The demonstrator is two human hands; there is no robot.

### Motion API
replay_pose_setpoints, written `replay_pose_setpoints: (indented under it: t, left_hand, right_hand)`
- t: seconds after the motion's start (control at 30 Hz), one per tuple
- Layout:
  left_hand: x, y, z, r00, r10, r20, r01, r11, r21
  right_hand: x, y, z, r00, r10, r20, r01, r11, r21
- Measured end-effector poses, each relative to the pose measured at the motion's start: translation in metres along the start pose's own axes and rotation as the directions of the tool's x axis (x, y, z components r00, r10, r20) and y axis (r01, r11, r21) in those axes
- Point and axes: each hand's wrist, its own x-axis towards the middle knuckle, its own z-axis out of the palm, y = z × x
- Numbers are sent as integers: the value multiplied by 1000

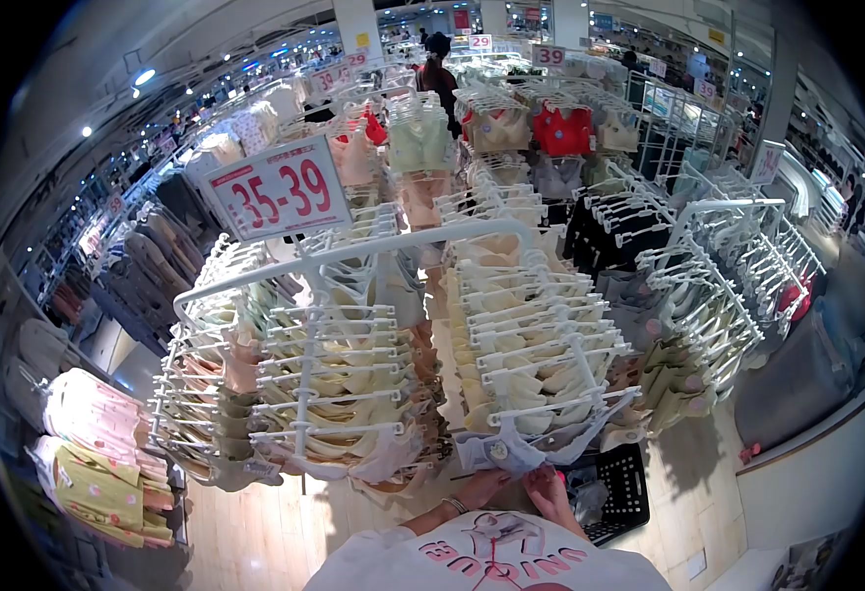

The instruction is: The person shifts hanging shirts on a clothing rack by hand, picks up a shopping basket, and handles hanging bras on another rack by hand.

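A pale blue-grey bra (503, 452) hangs from a white clip hanger at the front end of the middle rail. Just below it my left hand (481, 489), with a bracelet on the wrist, reaches in from the left, its fingers closed at the bra's lower edge. Close beside it, my right hand (548, 490) is raised with fingers curled at the same edge. Exactly what the fingertips pinch is too small to see clearly. Behind this bra, several cream bras (526, 345) hang in a dense row.
A black basket (626, 488) with things inside stands right of my hands. A white rack frame (353, 249) carries a 35-39 price sign (280, 189). Folded-looking pink and yellow garments (97, 492) hang at left. A person (438, 84) stands farther back between racks.
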Motion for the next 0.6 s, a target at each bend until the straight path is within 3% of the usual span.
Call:
replay_pose_setpoints:
  t: [0.17,0.6]
  left_hand:
    - [9,-12,-18,996,-52,70,50,998,22]
    - [-13,13,16,998,-54,-33,53,998,-19]
  right_hand:
    - [3,0,-7,1000,3,22,-2,999,-34]
    - [3,1,6,997,-18,-74,15,999,-48]
